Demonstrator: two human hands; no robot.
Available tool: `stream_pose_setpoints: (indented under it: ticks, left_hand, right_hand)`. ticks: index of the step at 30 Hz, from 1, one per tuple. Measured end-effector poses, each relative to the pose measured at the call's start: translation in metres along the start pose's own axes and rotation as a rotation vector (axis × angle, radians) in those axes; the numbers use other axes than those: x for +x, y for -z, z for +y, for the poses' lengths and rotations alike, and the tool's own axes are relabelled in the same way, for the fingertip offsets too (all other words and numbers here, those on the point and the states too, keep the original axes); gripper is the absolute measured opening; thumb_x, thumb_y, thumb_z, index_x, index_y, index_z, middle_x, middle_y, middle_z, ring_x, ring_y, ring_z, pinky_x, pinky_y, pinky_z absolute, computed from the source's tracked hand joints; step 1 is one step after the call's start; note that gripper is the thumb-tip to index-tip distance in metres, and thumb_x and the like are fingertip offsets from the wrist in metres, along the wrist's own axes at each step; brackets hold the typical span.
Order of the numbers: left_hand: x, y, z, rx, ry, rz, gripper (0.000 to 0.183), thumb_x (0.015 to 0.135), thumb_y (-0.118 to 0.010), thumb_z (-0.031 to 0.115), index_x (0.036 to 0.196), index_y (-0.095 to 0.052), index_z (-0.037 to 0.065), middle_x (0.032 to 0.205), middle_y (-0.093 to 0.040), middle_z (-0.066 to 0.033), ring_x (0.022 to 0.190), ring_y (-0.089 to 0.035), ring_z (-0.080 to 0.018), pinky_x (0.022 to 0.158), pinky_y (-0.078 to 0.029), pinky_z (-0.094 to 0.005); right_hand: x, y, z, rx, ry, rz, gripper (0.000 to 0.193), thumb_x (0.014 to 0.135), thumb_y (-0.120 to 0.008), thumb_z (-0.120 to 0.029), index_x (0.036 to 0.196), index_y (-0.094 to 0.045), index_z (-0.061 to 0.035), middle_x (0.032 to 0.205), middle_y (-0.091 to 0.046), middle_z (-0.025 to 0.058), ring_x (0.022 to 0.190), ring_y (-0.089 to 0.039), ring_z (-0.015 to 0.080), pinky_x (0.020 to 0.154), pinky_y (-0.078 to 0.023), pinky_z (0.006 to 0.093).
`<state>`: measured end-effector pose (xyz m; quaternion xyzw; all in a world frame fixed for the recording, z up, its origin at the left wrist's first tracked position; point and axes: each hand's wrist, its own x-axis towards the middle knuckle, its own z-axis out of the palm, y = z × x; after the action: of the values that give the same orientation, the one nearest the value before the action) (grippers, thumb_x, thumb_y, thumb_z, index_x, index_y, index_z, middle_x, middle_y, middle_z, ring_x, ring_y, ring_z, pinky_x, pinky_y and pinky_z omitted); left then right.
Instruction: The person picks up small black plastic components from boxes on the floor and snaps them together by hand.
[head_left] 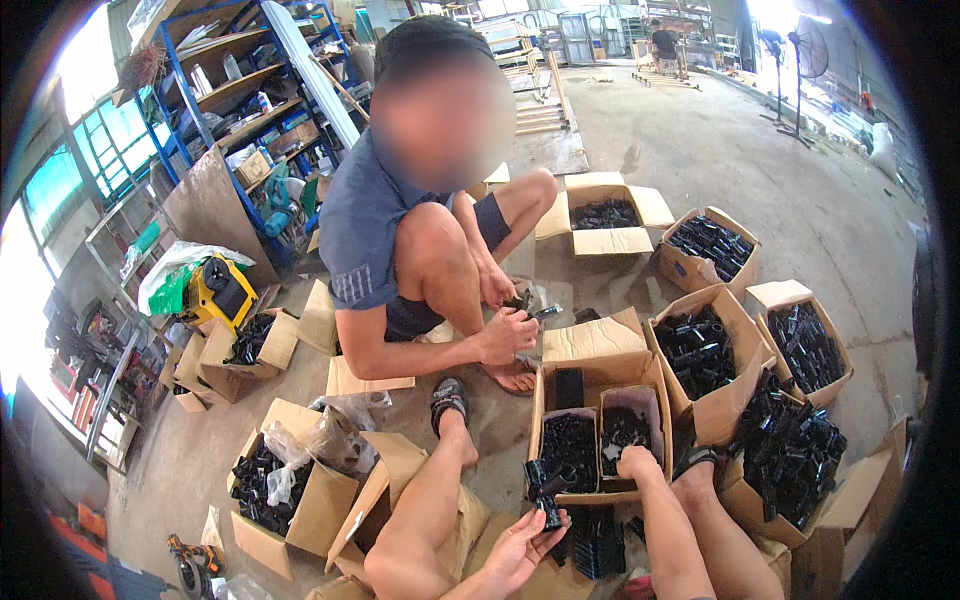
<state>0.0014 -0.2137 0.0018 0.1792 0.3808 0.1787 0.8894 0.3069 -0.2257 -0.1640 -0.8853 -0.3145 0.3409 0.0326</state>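
Left hand: palm up, fingers closed round the lower end of a black fitting (547,514); hand at (520,553)
Black fitting: held up by the near left corner of the middle carton (595,340)
Right hand: (640,463) lowered into the right inner box (659,432), at the small black pieces (622,426); fingertips hidden, cannot tell whether they grip
Co-worker: (365,225) squatting beyond, both hands at a dark part (546,312)
Right side: open cartons of black parts, one carton (722,418) just beside the middle one
Lower left: orange-and-black power tool (198,553) on floor
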Motion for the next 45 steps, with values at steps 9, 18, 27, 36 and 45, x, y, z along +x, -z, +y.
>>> stream_pose_setpoints:
  ticks: [9,18,27,36,45]
  left_hand:
    - [-0.001,-0.002,-0.001,-0.023,-0.006,0.022,0.032,0.103,-0.054,0.022,0.125,-0.056,-0.001,0.122,-0.064,-0.0122,0.117,-0.061,-0.0229,0.104,-0.052,-0.0338]
    - [0.002,0.003,-0.002,-0.038,-0.104,0.025,0.03,0.103,-0.054,0.017,0.128,-0.057,0.0,0.121,-0.066,-0.0126,0.114,-0.064,-0.0229,0.101,-0.054,-0.0334]
    - [-0.002,-0.006,-0.01,0.056,-0.166,0.106,0.032,0.102,-0.058,0.016,0.133,-0.059,0.008,0.124,-0.064,0.0004,0.105,-0.063,-0.0117,0.1,-0.052,-0.0316]
    - [-0.002,0.0,-0.01,0.074,-0.289,0.055,0.03,0.102,-0.058,0.013,0.131,-0.06,0.007,0.126,-0.063,-0.001,0.108,-0.062,-0.0113,0.1,-0.052,-0.032]
    - [0.004,0.008,-0.016,0.099,-0.31,0.038,0.027,0.101,-0.059,0.011,0.127,-0.062,0.004,0.124,-0.064,-0.0027,0.108,-0.061,-0.0124,0.101,-0.052,-0.0354]
  right_hand:
    - [-0.017,0.004,0.021,0.216,0.193,0.097,0.026,0.076,-0.064,-0.015,0.098,-0.074,-0.0033,0.104,-0.07,0.0244,0.101,-0.068,0.0391,0.092,-0.054,0.0439]
    - [-0.132,0.035,-0.049,1.164,0.414,0.18,0.011,0.086,-0.072,-0.006,0.094,-0.069,0.0004,0.079,-0.069,0.0044,0.072,-0.063,0.0104,0.067,-0.052,0.0263]
    - [-0.233,-0.001,-0.111,1.119,0.5,0.555,0.009,0.083,-0.074,-0.004,0.09,-0.072,0.0016,0.085,-0.074,0.0129,0.077,-0.071,0.0186,0.073,-0.054,0.0294]
    - [-0.231,-0.007,-0.115,1.135,0.521,0.513,0.007,0.082,-0.076,-0.004,0.087,-0.073,0.0012,0.085,-0.072,0.0057,0.074,-0.062,0.0086,0.067,-0.047,0.0234]
    - [-0.227,-0.01,-0.113,1.183,0.441,0.473,0.008,0.082,-0.076,-0.004,0.089,-0.074,0.0004,0.084,-0.07,0.0034,0.07,-0.057,0.0058,0.062,-0.044,0.0218]
